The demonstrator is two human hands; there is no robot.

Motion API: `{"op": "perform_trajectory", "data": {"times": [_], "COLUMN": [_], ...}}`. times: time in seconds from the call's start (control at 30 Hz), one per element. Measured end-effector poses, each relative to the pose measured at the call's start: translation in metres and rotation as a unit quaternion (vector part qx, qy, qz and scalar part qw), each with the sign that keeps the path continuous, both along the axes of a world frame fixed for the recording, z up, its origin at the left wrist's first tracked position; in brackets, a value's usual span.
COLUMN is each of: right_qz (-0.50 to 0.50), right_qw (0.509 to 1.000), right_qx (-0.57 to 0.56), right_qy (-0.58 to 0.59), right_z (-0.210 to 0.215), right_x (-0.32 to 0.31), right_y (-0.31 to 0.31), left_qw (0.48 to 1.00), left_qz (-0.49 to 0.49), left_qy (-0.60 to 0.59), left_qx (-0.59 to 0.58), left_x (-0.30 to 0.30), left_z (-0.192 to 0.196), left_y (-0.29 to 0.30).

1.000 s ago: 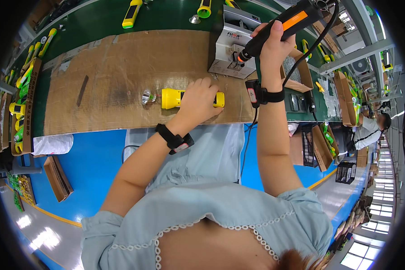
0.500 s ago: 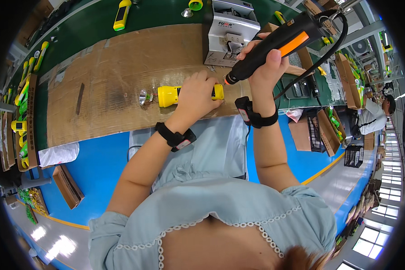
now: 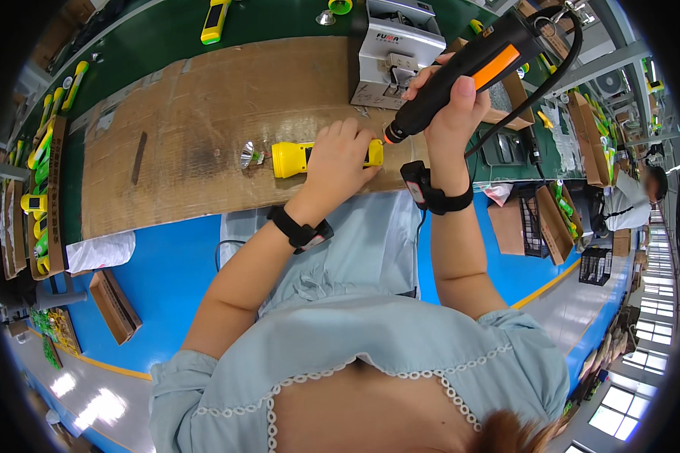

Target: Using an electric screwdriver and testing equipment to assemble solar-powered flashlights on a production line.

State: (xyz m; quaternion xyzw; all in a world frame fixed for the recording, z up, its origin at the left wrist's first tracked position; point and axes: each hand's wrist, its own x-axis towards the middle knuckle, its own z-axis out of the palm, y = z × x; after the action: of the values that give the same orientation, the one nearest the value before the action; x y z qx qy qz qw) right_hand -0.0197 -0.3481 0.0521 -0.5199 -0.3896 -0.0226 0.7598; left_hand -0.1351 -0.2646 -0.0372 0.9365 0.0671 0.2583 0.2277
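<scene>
left hand (image 3: 340, 158) is clamped on rigid, light yellow plastic flashlight body (image 3: 295, 157), best held mid-barrel; right hand (image 3: 449, 94) grips black-orange electric screwdriver (image 3: 461, 72).

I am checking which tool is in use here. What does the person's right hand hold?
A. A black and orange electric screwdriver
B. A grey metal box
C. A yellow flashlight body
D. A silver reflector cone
A: the right hand wraps around the black and orange electric screwdriver, its tip pointing down at the yellow flashlight body under the left hand.
</scene>
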Motion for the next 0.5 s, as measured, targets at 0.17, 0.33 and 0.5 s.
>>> {"op": "perform_trajectory", "data": {"times": [0.17, 0.33, 0.5], "right_qz": [0.009, 0.012, 0.005], "right_qw": [1.0, 1.0, 1.0], "right_qx": [0.001, -0.004, -0.009], "right_qy": [0.008, 0.02, 0.029], "right_z": [-0.006, -0.006, -0.002], "right_x": [0.005, 0.004, 0.004], "right_y": [0.003, 0.01, 0.007], "left_qw": [1.0, 1.0, 1.0], "left_qz": [0.001, 0.008, 0.004], "left_qy": [-0.012, -0.004, -0.005], "left_qx": [0.011, 0.006, 0.005], "left_x": [0.001, -0.001, 0.0], "left_z": [-0.001, 0.0, 0.002], "left_y": [0.0, -0.001, -0.002]}}
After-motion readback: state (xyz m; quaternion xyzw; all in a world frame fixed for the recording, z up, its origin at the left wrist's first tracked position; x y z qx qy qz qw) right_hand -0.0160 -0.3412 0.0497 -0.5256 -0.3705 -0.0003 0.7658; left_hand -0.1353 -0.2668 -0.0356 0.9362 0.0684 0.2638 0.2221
